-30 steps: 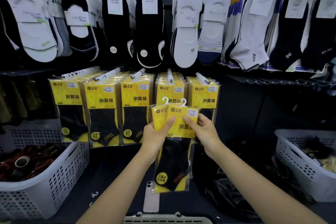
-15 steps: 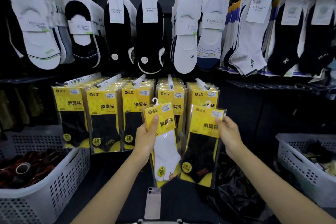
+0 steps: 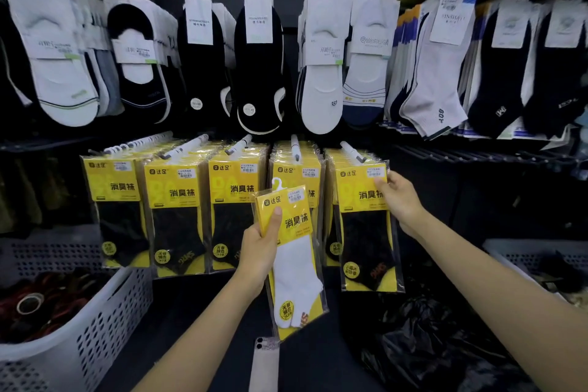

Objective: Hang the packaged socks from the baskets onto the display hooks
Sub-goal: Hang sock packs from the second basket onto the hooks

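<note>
A: Five rows of yellow packs (image 3: 178,200) hang here. The black-sock pack (image 3: 366,239)?
B: Front of the rightmost row, the right hand (image 3: 399,200) pinching its top corner.
A: And the white-sock pack (image 3: 297,267)?
B: Off the hooks (image 3: 295,146), gripped in the left hand (image 3: 259,251).

Retail shop, sock section.

Upper row: loose pairs of socks (image 3: 321,95) in paper bands (image 3: 323,49) printed with brand names, hung in dense overlapping stacks.

Lower row: five white hooks (image 3: 295,147), each loaded front to back with identical yellow sock packs (image 3: 173,216) bearing barcode stickers (image 3: 247,169).

Right: dark wire rack (image 3: 477,156) under further hanging socks.

Below, left and right: white perforated baskets (image 3: 105,321) holding goods.
</note>
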`<state>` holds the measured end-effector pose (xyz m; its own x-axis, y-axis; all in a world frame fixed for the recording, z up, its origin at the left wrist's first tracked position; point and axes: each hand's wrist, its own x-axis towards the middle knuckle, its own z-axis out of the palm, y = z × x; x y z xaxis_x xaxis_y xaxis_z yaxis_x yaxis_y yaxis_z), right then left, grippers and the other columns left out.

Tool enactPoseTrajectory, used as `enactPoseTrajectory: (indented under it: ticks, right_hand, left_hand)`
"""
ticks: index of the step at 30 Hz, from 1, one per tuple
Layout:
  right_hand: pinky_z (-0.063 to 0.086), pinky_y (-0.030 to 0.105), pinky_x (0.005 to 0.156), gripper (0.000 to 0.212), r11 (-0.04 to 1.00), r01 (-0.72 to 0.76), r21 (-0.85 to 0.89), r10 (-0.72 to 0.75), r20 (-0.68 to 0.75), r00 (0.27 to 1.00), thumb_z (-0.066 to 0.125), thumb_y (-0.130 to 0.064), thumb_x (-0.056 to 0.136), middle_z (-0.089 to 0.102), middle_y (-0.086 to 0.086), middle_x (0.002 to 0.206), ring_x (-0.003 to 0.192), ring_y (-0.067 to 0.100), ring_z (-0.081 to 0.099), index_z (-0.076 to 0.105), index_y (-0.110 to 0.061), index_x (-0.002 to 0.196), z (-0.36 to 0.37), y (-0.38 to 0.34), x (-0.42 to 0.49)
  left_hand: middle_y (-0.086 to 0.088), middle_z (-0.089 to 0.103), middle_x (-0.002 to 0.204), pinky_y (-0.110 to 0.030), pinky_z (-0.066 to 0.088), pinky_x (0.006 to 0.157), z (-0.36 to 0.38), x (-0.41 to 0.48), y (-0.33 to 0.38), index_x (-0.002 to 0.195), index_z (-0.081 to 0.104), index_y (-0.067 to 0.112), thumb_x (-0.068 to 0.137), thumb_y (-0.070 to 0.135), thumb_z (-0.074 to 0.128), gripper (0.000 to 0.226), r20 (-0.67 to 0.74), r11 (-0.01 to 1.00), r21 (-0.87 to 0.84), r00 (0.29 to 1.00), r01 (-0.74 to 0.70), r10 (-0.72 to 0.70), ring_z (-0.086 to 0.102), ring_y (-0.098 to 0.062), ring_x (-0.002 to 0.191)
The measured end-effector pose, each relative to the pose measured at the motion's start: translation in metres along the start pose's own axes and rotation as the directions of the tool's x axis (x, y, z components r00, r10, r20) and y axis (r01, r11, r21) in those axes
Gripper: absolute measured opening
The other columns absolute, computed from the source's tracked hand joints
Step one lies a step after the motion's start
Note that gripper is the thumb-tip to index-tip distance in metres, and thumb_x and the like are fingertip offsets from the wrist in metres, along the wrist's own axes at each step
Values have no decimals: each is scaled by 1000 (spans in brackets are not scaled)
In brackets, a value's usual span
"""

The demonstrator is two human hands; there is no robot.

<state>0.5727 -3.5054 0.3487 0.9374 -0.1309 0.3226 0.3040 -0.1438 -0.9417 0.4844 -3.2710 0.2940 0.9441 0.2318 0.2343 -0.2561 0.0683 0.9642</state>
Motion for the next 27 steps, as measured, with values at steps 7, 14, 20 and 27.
enactPoseTrajectory:
  ticks: [7, 14, 20, 27]
  right_hand:
    - [54, 32, 87, 30, 990, -124, 64, 135, -208, 969, 69, -27, 86, 66, 8, 101, 93, 19, 63, 61, -6, 106, 8, 29, 9]
    - [53, 39, 89, 33, 974, -226, 16, 217, -365, 905, 74, -23, 82, 63, 10, 103, 92, 22, 60, 59, -6, 106, 5, 51, -20]
    - [53, 19, 69, 20, 981, -166, 100, 166, 8, 986, 63, -32, 89, 69, 2, 98, 86, 12, 66, 64, -15, 99, 26, 35, -66]
    - [53, 17, 56, 19, 964, -130, 233, 95, 156, 983, 61, -26, 91, 75, 1, 92, 80, 11, 72, 67, -15, 104, 34, 20, -89]
  left_hand:
    - [14, 74, 81, -7, 48, 55, 3, 2, -4, 89, 67, 30, 91, 45, 49, 24, 30, 1000, -3, 1000, 4, -4, 69, 1, 76]
    - [13, 74, 81, -8, 48, 54, 3, -2, -8, 93, 67, 26, 91, 42, 50, 23, 59, 1000, -13, 998, 28, -27, 70, 0, 77]
    - [24, 71, 75, -5, 46, 55, 21, -9, -10, 92, 63, 32, 91, 39, 54, 12, 99, 999, 36, 995, 6, -9, 67, 8, 74]
    - [12, 72, 87, -9, 49, 60, 50, -12, -8, 93, 65, 33, 91, 36, 57, 9, 148, 997, 73, 989, -26, 15, 68, 4, 78]
